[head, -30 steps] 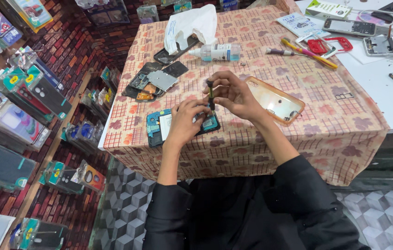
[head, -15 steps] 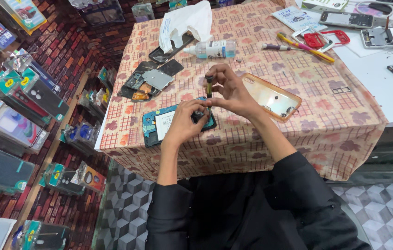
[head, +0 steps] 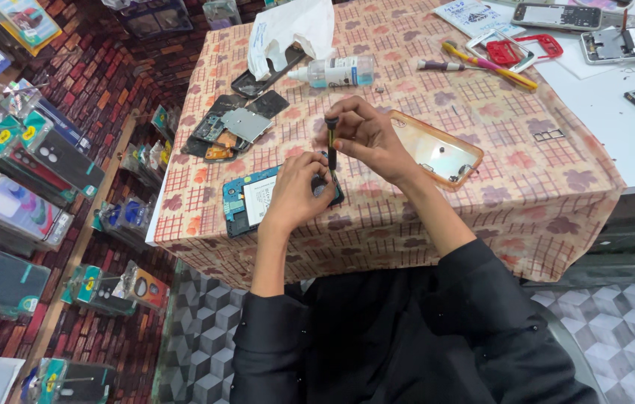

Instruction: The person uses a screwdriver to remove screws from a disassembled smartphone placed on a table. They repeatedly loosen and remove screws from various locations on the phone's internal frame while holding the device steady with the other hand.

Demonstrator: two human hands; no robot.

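A single head-worn camera looks steeply down from above the person's shoulders, fairly near, toward the cloth-covered table [head: 422,224] ahead, taking in both forearms at centre, a white counter [head: 617,120] at right and display shelves [head: 25,202] at left.

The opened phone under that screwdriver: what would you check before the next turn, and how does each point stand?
1. Left hand steadies the opened phone: ok.
2. Right hand grips the screwdriver upright: ok.
3. Tip seated in a screw: cannot tell, fingers hide it.
4. Phone lies flat on the tablecloth: ok.
5. Phone well clear of the table edge: not ok, it sits near the front edge.
6. Orange-rimmed case lies clear of the phone: ok.
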